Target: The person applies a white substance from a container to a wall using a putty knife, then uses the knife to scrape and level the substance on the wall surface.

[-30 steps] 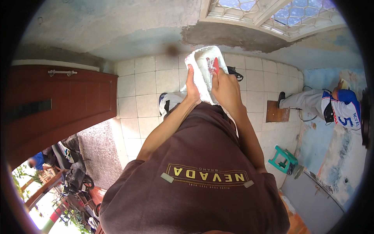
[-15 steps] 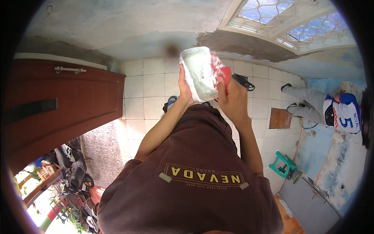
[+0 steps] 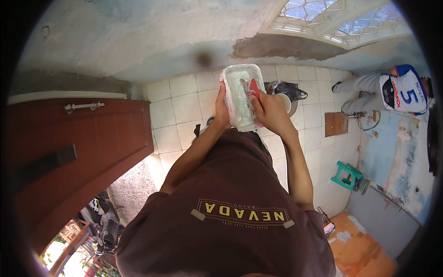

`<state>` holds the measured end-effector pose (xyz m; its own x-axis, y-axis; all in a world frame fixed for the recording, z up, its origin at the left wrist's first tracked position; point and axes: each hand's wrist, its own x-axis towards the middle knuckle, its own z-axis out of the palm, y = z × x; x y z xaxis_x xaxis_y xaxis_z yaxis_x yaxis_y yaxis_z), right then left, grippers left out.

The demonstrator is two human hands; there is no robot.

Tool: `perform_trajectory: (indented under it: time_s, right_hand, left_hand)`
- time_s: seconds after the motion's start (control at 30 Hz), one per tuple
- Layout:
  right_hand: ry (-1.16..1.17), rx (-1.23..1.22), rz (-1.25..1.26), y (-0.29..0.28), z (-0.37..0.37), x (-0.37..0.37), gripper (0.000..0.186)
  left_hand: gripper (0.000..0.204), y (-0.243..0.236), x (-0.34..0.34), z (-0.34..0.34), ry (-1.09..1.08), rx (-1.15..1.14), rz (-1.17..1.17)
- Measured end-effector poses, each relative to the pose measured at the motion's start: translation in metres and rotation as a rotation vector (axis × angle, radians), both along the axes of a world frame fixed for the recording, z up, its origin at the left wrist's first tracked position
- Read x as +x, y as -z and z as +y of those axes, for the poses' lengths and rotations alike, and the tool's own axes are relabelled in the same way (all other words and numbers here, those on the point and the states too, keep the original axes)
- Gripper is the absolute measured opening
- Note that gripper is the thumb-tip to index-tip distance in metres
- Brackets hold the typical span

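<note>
My left hand [image 3: 223, 108] is closed round the left side of a white rectangular tub [image 3: 255, 68], holding it in front of my body. White paste [image 3: 240, 99] lies in the tub and smears its walls and rim. In my right hand [image 3: 273, 112] is a red scraper [image 3: 254, 87], gripped with the thumb along it. The scraper sits over the right part of the tub's inside, among the paste; its lower edge is partly hidden by my fingers.
Beyond my right hand are a black plastic bag [image 3: 295, 89] and a pale round container [image 3: 289, 103] on the tiled floor. A brown door [image 3: 78, 129] stands left, a patchy wall [image 3: 161, 41] ahead. At right are another person [image 3: 392, 92] and a green stool [image 3: 344, 175].
The scraper has moved from the tub's outer right side to its inside, with my right hand. The tub has shifted slightly right and nearer, and the round container has come into sight.
</note>
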<state>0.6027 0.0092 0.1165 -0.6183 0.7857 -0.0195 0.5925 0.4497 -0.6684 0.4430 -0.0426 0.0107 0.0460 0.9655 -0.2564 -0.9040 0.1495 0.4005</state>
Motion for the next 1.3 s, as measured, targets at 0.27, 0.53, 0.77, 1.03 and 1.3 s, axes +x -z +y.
perform_trajectory:
  time_s: [0.27, 0.53, 0.77, 1.03, 1.3]
  right_hand:
    - [0.190, 0.302, 0.035, 0.013, -0.067, -0.027, 0.022]
    - [0.398, 0.426, 0.307, -0.007, -0.125, -0.014, 0.014]
    - [0.392, 0.434, 0.157, -0.046, -0.133, -0.001, 0.018]
    - [0.229, 0.365, 0.017, -0.011, -0.154, -0.030, 0.045]
    - [0.367, 0.101, 0.269, -0.029, -0.148, -0.004, 0.017]
  left_hand:
    - [0.086, -0.016, -0.011, -0.020, -0.072, 0.008, 0.103]
    - [0.087, -0.039, -0.003, -0.051, -0.040, 0.168, -0.041]
    - [0.085, -0.031, 0.004, -0.073, 0.008, 0.216, -0.113]
    - [0.080, -0.030, 0.008, -0.087, -0.060, 0.053, 0.053]
    - [0.093, -0.014, -0.006, -0.083, 0.078, 0.139, -0.136]
